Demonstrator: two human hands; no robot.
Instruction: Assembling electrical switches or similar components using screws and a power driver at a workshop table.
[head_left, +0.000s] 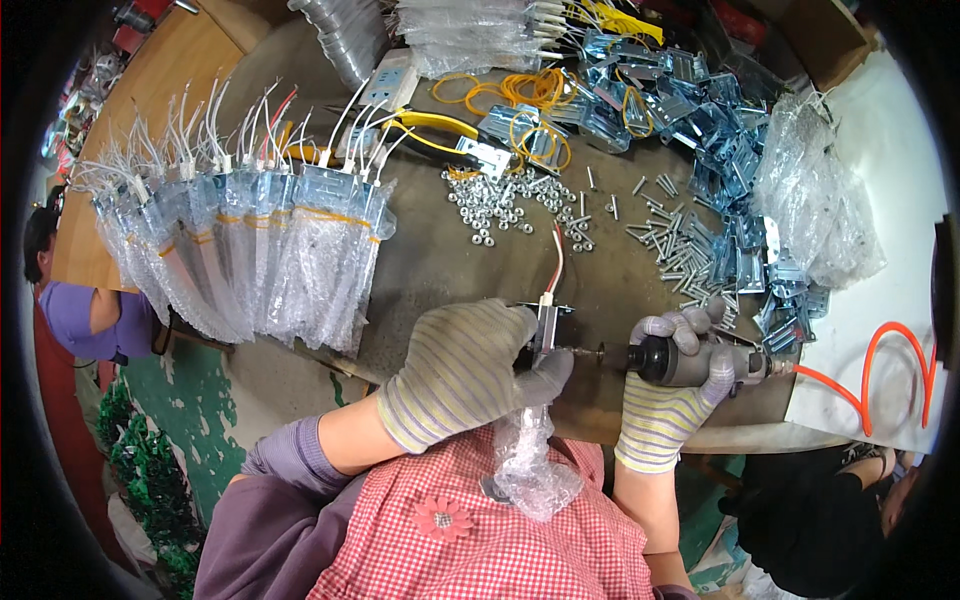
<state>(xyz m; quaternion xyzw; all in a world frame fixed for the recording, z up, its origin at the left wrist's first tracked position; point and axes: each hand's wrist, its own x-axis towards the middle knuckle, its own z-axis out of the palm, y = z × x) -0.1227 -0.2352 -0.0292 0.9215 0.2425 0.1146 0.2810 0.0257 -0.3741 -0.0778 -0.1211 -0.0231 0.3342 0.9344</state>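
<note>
My left hand [455, 365], in a striped work glove, pinches a small metal bracket [546, 328] with white and red wires [556, 265] rising from its end. Below that hand, clear bubble wrap [535, 470] around the same piece hangs against my checked apron. In my right hand [660, 405], also gloved, lies a dark air screwdriver [680, 362], fingers wrapped round its body. Its bit points left at the bracket; whether it touches a screw cannot be made out. An orange air hose [838, 388] runs from the tool's back end.
Bubble-wrapped pieces with wires [250, 250] stand in a row at left. Loose nuts [490, 205] and screws [680, 245] lie mid-table. Metal brackets [725, 165] heap at far right beside bubble wrap [815, 200]. Yellow-handled pliers [435, 122] lie behind. People sit at both sides.
</note>
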